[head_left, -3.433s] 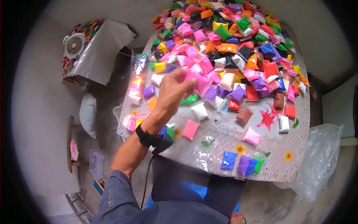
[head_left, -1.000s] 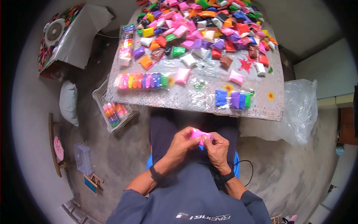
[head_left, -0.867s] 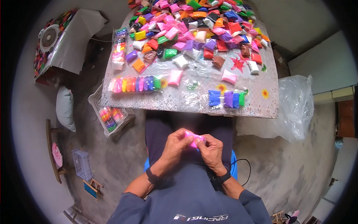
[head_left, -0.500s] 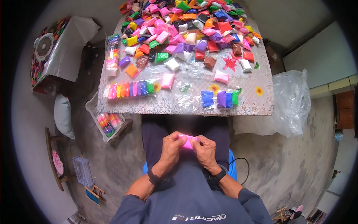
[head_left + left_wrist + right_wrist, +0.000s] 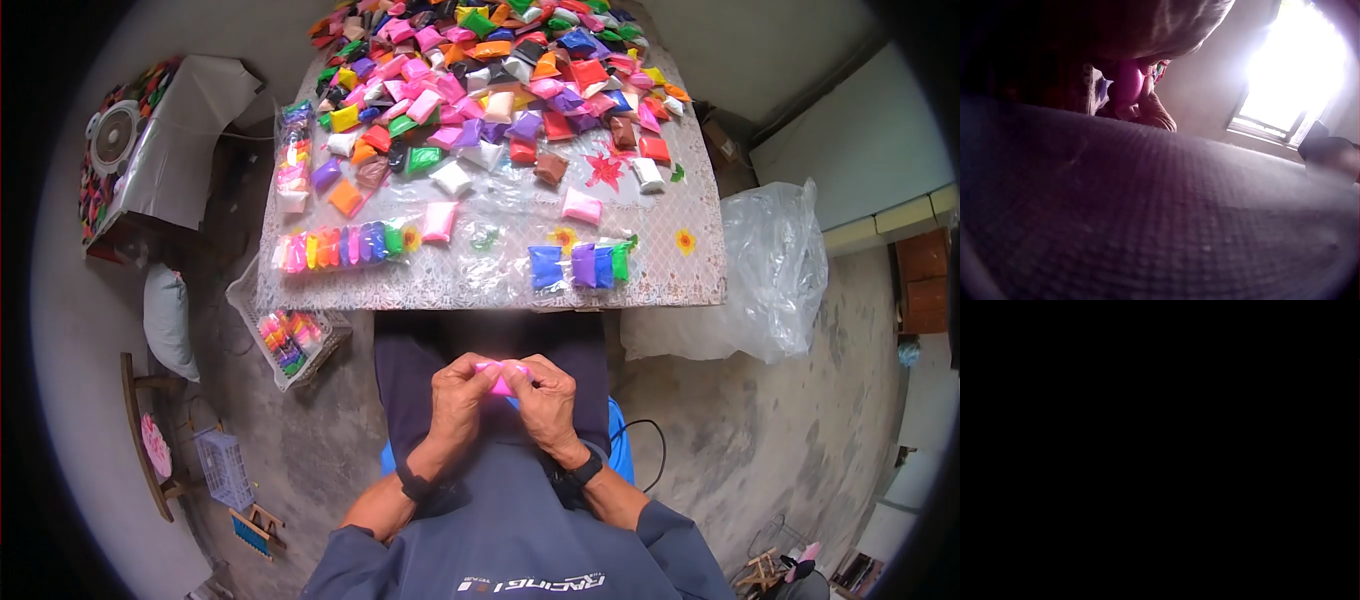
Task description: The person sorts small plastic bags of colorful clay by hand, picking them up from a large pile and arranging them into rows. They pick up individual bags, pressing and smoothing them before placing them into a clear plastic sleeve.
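Most of the pink packet (image 5: 499, 376) is buried where the left hand (image 5: 458, 388) and right hand (image 5: 548, 398) pinch it. Only a sliver shows past the fingers (image 5: 478, 366), so its shape can't be made out. From the left wrist it is a blurred smear above dark cloth (image 5: 1147, 206). The right wrist view is wholly black. The heap of packets (image 5: 480, 40) runs off the top edge at the far end of the surface (image 5: 680, 280).
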`<state>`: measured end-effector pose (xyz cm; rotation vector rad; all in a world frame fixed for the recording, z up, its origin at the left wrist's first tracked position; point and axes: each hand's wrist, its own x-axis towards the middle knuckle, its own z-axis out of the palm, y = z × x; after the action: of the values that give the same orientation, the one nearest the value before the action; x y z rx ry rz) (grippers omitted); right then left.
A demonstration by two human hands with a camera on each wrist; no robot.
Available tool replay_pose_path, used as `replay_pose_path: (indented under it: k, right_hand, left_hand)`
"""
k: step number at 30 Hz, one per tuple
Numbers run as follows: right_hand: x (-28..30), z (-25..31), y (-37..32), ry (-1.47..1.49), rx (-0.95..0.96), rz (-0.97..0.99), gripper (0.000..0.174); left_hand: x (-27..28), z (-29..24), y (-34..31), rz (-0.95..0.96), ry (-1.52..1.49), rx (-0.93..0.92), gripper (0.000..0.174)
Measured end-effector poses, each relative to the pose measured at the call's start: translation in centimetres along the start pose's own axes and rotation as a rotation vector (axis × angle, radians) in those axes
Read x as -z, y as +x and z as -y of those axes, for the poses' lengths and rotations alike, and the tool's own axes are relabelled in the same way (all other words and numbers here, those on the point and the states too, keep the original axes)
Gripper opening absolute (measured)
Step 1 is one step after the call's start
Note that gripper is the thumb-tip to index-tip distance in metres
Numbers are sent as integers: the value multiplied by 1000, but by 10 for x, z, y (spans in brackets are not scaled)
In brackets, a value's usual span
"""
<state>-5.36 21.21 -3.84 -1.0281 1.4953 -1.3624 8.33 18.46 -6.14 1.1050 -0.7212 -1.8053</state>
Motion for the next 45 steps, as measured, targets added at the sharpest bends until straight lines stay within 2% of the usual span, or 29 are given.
replay_pose_path:
  k: [2, 6, 8, 12, 16, 19, 22, 28, 33, 38, 40, 41, 43, 45]
  right_hand:
    - [0, -5, 4, 7, -60, 6, 11]
    - [0, -10, 7, 38, -54, 24, 11]
    - [-1, -11, 6, 92, -87, 9, 12]
    - [5, -8, 6, 107, -97, 33, 12]
    - [7, 7, 1, -2, -44, 114, 17]
    - [7, 7, -1, -46, 38, 60, 19]
    - [15, 10, 0, -72, -29, 112, 16]
    - [22, 8, 2, -108, 8, 278, 11]
    - [20, 11, 0, -29, -78, 318, 8]
    - [17, 9, -2, -60, -84, 325, 8]
    - [16, 3, -3, -76, -89, 311, 9]
    - [17, -6, -2, -87, -127, 305, 10]
    - [15, -17, 0, -97, -160, 300, 11]
    - [14, -18, 2, -94, -205, 289, 12]
  left_hand:
    - [-1, -1, 2, -3, 26, -13, 9]
    - [-1, -5, 4, -10, 29, -6, 11]
    - [1, -11, 5, 56, 68, 54, 14]
    - [1, -20, 1, 113, 95, 36, 18]
    - [0, -21, -5, 113, -72, 18, 19]
    - [2, -15, -7, 111, -3, -7, 15]
    - [5, -22, -7, 154, 321, -15, 15]
    - [1, -27, -13, 216, 284, -31, 19]
    - [3, -24, -19, 178, 247, 34, 21]
    - [10, -11, -22, 140, 192, 32, 18]
    - [12, -9, -19, 113, 331, 4, 18]
    - [13, -8, -17, 113, 331, 2, 18]
    - [13, -7, -12, 100, 287, 111, 19]
    - [16, 0, -7, 102, 284, 74, 15]
